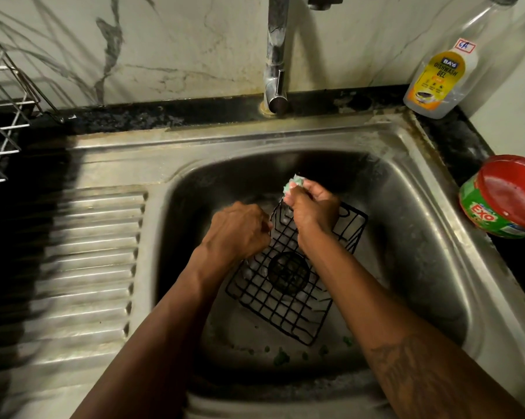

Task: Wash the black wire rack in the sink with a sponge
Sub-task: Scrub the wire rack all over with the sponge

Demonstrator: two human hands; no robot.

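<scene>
The black wire rack (288, 300) lies tilted in the steel sink (412, 189), over the round drain. My left hand (240, 231) grips the rack's left edge with curled fingers. My right hand (314, 208) is over the rack's far corner and squeezes a pale green sponge (294, 184), which sticks out above its fingers. Soap foam clings to some of the rack's wires.
The tap (274, 74) stands behind the sink. A dishwash gel bottle (439, 77) and a red-lidded Exo tub (506, 198) sit on the right counter. A metal dish rack (1, 116) is at the far left, beside the ribbed drainboard (85, 267). Green bits lie in the basin.
</scene>
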